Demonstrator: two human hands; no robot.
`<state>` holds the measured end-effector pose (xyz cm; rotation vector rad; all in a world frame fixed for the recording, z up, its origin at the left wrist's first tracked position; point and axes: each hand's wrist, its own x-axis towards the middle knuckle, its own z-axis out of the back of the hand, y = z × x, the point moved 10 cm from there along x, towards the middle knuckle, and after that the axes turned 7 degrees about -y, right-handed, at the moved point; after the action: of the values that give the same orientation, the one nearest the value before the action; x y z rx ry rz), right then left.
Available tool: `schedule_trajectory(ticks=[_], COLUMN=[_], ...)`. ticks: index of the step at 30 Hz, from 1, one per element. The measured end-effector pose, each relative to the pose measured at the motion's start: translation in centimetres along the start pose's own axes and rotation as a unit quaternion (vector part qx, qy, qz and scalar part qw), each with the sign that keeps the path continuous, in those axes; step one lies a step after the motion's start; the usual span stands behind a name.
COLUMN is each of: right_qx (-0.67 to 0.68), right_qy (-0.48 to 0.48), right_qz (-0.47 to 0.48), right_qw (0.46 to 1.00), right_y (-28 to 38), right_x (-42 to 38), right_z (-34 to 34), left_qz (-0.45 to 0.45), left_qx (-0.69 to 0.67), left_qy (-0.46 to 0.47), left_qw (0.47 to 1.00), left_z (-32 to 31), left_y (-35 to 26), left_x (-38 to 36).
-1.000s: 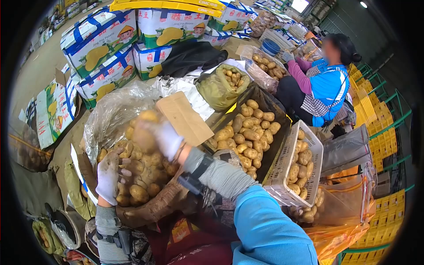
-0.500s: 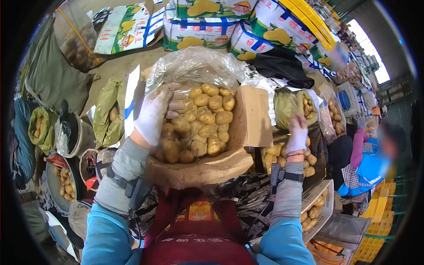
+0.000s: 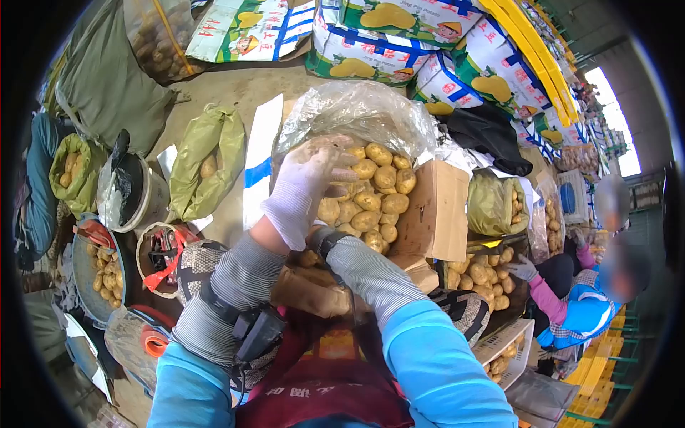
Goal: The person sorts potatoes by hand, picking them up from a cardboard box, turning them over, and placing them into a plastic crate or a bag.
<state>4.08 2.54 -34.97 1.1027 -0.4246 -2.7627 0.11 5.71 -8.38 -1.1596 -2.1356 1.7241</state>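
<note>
A cardboard box (image 3: 449, 214) lined with clear plastic (image 3: 357, 107) holds many potatoes (image 3: 367, 201) in front of me. My left hand (image 3: 308, 178), in a soiled white glove, is over the box's left side with its fingers stretched out and apart, close to the potatoes. The right forearm crosses the box's near side toward the left. Only a sliver of my right hand (image 3: 315, 227) shows; the rest is hidden behind the left wrist, so its fingers and anything in them are out of sight.
Right of the box are a green bag (image 3: 489, 207) of potatoes and a dark crate with loose potatoes (image 3: 485, 277). A co-worker's gloved hand (image 3: 522, 268) is at that crate. At left stand a bucket (image 3: 148, 196), a basin (image 3: 80, 274) and a green sack (image 3: 210, 160). Printed cartons (image 3: 371, 57) line the back.
My right hand has left the green bag at the right and crossed to the box's left side, behind my left wrist. The view has shifted left. A co-worker's hand now reaches to the dark crate.
</note>
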Motion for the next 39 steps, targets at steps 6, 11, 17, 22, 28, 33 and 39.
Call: schedule_trajectory(ticks=[6, 11, 17, 22, 28, 33, 39], right_qx=[0.232, 0.554, 0.444, 0.338, 0.482, 0.692, 0.544], right_qy=[-0.038, -0.340, -0.582, -0.662, -0.617, -0.559, -0.588], right_qz=[-0.084, -0.011, 0.030, -0.069, -0.098, -0.014, -0.094], right_qw=[0.968, 0.760, 0.681, 0.666, 0.614, 0.457, 0.591], right_y=[-3.1, -8.4, -9.8, -8.8, -12.2, -14.2, -11.3], right_x=[-7.0, -18.6, -31.9, -33.2, -31.8, -29.2, -30.8], right_z=[3.5, 10.2, 14.3, 13.7, 13.0, 11.7, 12.9], left_qz=[-0.026, -0.050, -0.319, -0.259, 0.123, -0.124, -0.178], left_qx=[-0.092, -0.112, 0.088, 0.196, -0.097, 0.025, 0.138], left_qy=[0.033, -0.036, 0.236, 0.293, 0.192, 0.175, 0.187], left_qw=[0.995, 0.992, 0.914, 0.899, 0.969, 0.976, 0.956], left_z=[0.2, 0.2, -5.4, -8.9, -8.5, -8.8, -9.2], left_y=[0.9, 1.6, 4.4, 3.6, 6.3, 4.4, 3.5], left_x=[1.7, 1.7, 0.2, -3.6, -2.8, -1.0, -1.7])
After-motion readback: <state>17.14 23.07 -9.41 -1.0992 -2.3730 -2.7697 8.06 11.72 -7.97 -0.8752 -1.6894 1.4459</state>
